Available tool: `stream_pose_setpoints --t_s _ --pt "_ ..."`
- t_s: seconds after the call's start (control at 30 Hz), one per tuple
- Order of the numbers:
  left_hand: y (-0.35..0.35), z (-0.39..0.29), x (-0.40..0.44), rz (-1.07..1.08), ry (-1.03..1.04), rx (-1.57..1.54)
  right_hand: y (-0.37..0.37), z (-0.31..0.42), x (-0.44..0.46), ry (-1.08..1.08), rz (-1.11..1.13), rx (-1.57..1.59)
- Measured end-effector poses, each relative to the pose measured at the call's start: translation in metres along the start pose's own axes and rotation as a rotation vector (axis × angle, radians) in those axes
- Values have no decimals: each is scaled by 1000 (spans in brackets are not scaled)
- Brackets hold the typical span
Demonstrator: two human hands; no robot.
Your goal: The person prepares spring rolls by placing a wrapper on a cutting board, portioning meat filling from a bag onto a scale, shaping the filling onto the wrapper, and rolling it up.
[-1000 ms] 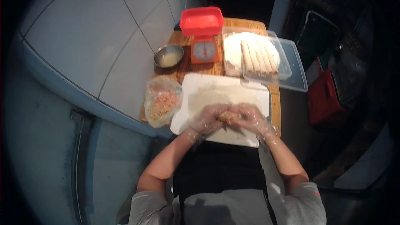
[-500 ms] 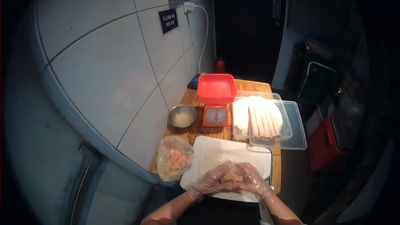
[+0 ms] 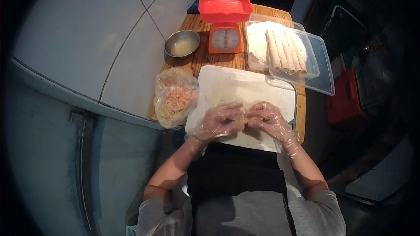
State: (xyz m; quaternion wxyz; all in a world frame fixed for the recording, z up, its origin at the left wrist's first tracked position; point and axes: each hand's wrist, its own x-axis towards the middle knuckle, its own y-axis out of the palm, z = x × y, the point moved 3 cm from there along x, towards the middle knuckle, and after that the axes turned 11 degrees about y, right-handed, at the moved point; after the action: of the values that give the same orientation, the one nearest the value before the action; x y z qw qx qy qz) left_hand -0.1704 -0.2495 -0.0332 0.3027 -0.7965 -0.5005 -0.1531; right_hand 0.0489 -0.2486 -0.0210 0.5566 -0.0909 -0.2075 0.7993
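My left hand (image 3: 222,121) and my right hand (image 3: 267,119), both in clear plastic gloves, meet over the near part of a white board (image 3: 204,88). Their fingers are closed around a small lump of filling (image 3: 247,121), mostly hidden between them. Beneath and beyond the hands a pale, thin wrapper sheet (image 3: 249,91) lies flat on the board. Left of the board sits a plastic bag of pinkish chopped filling (image 3: 178,99).
A metal bowl (image 3: 182,44) with pale liquid stands at the back left, beside an orange scale (image 3: 225,39) with a red tray (image 3: 225,6). At the back right, several rolled wrappers (image 3: 285,51) lie on a plastic lid, over a container with white powder (image 3: 258,39).
The view tilted up and then back down. My hands have drawn closer around the filling, which shows less between the fingers than half a second ago.
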Motion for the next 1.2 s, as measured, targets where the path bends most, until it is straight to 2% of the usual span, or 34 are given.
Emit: stream_pose_setpoints --t_s 0.07,0.13,0.23,0.3,0.33,0.4,0.43,0.53,0.63,0.7,0.77,0.83,0.93,1.03,1.13,1.2 --pt "3 0 4 94 -15 -21 7 -3 -1 -6 -14 -79" --pt "2 0 1 46 -36 52 13 0 -1 -52 -48 -236" --pt "-2 -1 -4 2 17 177 6 8 0 86 55 -246" --pt "-2 -9 0 -36 67 284 8 19 4 -109 -75 -303" --pt "-2 -12 1 -29 74 307 12 20 6 -141 -86 -321" --pt "-1 -9 -2 83 18 224 20 14 10 -141 -58 -354" --pt "-2 -6 -5 74 -99 182 25 9 13 -111 -17 -368" --pt "-7 -10 -9 118 -134 191 30 4 11 -111 -50 -320" --pt "-10 -7 -18 38 -131 216 24 16 10 -166 -27 -410" --pt "-16 0 -22 -53 -39 172 17 34 8 -118 3 -416" --pt "-23 4 -26 -27 10 193 22 36 8 -135 -27 -438" --pt "-30 -2 -22 109 19 285 36 34 11 -226 -117 -476" --pt "-33 -5 -20 199 -33 370 37 44 14 -205 -36 -520" --pt "-41 -24 -21 24 -12 568 31 38 17 -287 -34 -450" --pt "-56 -11 -43 60 -86 401 40 40 18 -243 -97 -392" --pt "-61 -1 -51 65 -68 361 50 36 22 -286 -77 -399"
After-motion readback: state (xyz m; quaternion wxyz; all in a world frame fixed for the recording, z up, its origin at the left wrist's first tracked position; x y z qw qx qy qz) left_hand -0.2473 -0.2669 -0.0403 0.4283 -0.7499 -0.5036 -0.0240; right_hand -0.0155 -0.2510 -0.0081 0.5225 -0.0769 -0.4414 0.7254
